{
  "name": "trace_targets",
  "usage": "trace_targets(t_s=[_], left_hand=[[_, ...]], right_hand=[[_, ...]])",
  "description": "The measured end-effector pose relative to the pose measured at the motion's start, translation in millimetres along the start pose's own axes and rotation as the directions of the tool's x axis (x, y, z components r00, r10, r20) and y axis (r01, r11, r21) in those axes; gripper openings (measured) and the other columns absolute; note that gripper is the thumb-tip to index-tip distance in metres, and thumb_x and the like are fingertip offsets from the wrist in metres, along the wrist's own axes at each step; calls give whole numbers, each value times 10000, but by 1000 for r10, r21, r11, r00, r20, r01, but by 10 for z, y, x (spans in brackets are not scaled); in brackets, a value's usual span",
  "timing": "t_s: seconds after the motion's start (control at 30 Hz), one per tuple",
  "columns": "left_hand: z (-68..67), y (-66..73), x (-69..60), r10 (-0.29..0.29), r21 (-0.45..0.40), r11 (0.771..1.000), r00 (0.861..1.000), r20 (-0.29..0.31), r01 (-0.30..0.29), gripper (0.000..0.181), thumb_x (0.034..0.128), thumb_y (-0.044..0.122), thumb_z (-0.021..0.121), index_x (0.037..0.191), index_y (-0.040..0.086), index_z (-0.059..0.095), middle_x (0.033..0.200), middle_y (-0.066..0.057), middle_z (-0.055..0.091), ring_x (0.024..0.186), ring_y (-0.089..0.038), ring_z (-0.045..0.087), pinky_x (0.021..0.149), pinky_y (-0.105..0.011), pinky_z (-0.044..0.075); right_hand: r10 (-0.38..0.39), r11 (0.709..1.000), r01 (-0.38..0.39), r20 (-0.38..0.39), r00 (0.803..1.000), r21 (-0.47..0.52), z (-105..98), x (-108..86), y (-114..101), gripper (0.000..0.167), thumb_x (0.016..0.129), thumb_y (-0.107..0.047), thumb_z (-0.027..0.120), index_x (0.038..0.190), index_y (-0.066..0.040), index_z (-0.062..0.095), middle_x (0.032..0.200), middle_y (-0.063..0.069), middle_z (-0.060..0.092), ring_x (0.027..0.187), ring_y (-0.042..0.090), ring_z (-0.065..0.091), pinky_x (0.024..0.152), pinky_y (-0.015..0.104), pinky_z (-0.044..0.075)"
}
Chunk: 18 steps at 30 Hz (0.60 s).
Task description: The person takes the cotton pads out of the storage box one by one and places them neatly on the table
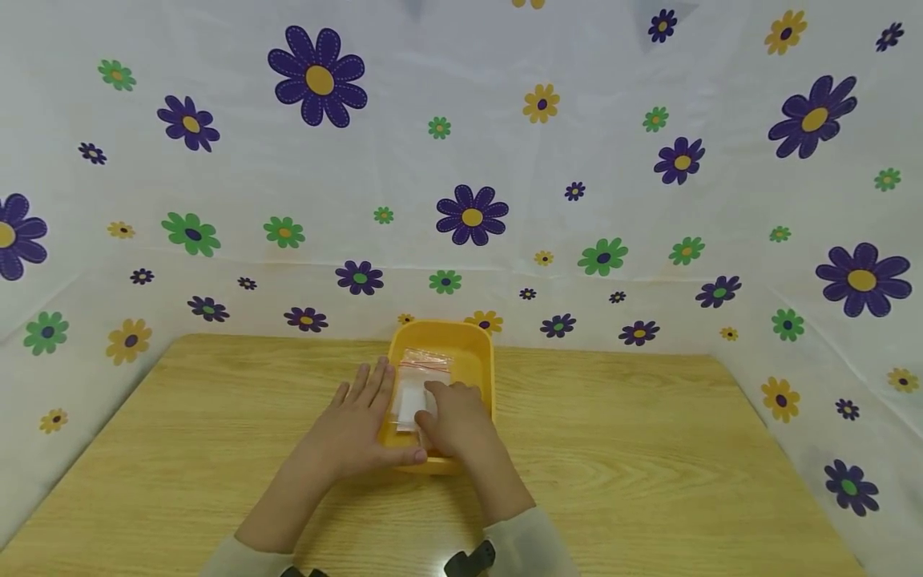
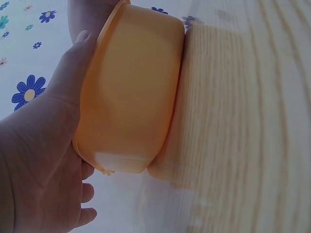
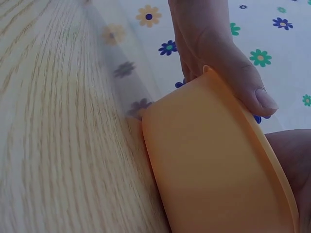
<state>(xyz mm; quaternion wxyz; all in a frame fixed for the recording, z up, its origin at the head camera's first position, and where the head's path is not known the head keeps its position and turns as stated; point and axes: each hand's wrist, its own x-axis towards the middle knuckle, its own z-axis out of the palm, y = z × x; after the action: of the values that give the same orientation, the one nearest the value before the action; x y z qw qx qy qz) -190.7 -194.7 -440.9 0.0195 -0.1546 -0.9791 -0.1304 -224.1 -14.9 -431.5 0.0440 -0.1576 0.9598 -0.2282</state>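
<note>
The bag [image 1: 411, 401] already lay inside the tray [image 1: 472, 365], its handling seemingly unfinished, as the left hand [image 1: 353, 429] rested against the tray, fingers straight and thumb wide, while the right hand [image 1: 461, 418] reached over the bag (whether it pinched, I could not tell).

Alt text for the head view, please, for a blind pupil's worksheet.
A left hand rests on the rim of a yellow tray while the right hand is inside, partly covering a clear zip-lock bag. The tray sits on a wood-grain table before white flower-print cloth.
</note>
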Motion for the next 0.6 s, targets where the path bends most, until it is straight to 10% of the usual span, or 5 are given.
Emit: trace_targets(t_s=[0.6], left_hand=[[-101,21,28,9,-32,999,1000,26,-8,1289,741,862,557,1586,-6,115,1668,-171,53,1522,-415,90,1196,-618,168]], right_hand=[[61,981,-55,-27,998,187,-71,68,-17,667,869,-220,768,1473,-158,494,1264,134,598,1035,237,613,947,419,549]])
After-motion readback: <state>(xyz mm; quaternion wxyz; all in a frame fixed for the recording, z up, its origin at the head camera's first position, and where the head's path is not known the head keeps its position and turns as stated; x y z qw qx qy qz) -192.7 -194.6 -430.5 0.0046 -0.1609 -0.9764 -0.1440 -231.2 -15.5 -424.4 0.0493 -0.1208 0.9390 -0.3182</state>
